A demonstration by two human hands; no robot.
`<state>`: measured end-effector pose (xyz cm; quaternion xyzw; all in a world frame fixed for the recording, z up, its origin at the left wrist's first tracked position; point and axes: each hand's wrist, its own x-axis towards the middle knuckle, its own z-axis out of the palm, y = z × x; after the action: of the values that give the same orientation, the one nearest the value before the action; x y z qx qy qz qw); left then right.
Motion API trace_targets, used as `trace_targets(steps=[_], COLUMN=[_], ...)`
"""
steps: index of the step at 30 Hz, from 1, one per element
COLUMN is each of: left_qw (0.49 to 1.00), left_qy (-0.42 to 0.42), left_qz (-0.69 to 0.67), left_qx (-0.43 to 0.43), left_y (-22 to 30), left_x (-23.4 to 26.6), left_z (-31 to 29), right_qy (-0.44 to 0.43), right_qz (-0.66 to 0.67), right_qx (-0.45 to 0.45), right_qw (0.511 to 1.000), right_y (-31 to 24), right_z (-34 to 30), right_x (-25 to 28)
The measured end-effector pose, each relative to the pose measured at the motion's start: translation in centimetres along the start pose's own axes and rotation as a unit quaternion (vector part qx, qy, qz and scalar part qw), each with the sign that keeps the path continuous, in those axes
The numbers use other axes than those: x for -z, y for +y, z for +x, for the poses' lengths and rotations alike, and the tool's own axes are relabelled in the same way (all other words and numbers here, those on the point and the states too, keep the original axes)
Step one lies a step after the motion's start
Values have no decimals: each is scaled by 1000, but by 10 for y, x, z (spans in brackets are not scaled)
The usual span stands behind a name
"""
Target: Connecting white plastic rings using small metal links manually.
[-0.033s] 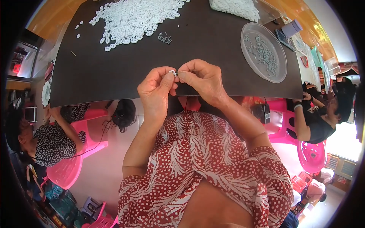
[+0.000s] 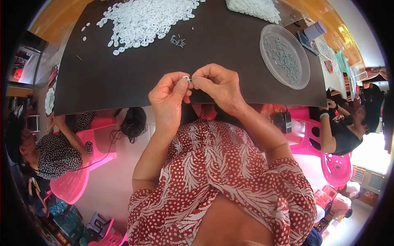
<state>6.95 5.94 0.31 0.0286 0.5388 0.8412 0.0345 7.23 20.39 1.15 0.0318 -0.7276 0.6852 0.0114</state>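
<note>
Just above the table's near edge, my left hand [image 2: 167, 96] pinches a small white plastic piece [image 2: 186, 78] between thumb and forefinger. My right hand [image 2: 221, 87] meets it from the right, thumb and forefinger pressed on a tiny grey-green screw-like pin [image 2: 191, 80] against the white piece. The fingertips hide most of both parts. Farther back lies a big pile of white oval pieces with holes [image 2: 143, 24]. A few loose grey pins [image 2: 177, 41] lie in front of that pile. To the right, a round clear tray [image 2: 264, 55] holds many similar pins [image 2: 287, 61].
The dark table [image 2: 119, 82] bears a clear bag of white pieces [image 2: 253, 10] at the back and a pale purple cup [image 2: 315, 30] at far right. One person [image 2: 61, 151] sits on a pink chair at left, another [image 2: 344, 131] at right.
My hands and the parts in them look unmoved. The person at the right has shifted an arm very slightly.
</note>
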Motion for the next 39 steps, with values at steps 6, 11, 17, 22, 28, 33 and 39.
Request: trace_targets(steps=[6,11,17,22,28,33,39], left_qw=[1000,997,994,995,997,997,997], left_qy=[3,13,27,34,54,62,57], left_qz=[16,61,87,70,26,-24,-24], left_qx=[-12,-37,-66,-57,-39,-36,-36], left_y=[-2,-4,-10,-16,-11,-8,-11], left_x=[-1,-3,-5,-2,-1,-1,2], left_z=[-3,-7,-10,-11,-1,5,8], right_qy=[1,-18,-11,-17,-23,-28,-44], right_qz=[-1,-25,-4,-37,-47,-27,-35], right_qx=[-16,-26,-26,-17,19,32,1], right_qw=[1000,999,1000,999,998,999,998], right_y=[-1,-3,1,5,0,-4,-5], right_z=[-2,-3,-4,-3,6,12,13], right_x=[-1,-1,-5,-7,-11,-10,-7])
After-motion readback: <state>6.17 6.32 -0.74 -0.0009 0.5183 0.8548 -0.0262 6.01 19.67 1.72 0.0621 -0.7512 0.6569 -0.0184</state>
